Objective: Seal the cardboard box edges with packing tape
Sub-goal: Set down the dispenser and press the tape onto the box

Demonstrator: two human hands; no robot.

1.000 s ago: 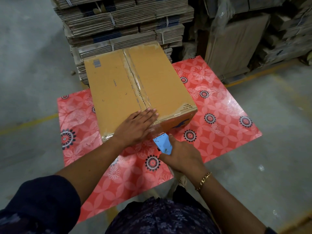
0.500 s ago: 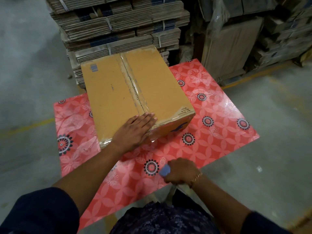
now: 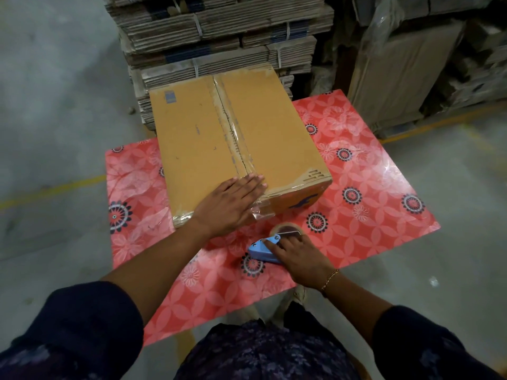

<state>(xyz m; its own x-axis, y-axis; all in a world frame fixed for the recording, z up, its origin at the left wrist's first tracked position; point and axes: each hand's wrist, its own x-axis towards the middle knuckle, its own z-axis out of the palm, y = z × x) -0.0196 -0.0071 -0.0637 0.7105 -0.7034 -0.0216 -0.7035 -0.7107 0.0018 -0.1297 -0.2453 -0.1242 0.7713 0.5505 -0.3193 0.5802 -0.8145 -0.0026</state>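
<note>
Two hands busy: my left hand (image 3: 229, 204) flat, open on box (image 3: 236, 144) seam; right hand (image 3: 297, 259) grips tape dispenser (image 3: 264, 249) on table (image 3: 370, 187). Next: tape remaining edge.

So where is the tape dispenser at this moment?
In the head view, the blue tape dispenser lies on the red floral table under the right hand, on the near side of the cardboard box and right of the left hand.

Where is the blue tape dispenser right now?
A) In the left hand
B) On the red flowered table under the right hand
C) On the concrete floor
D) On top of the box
B: the tape dispenser rests on the red flowered table under the right hand, while the left hand lies flat on the cardboard box.
</note>
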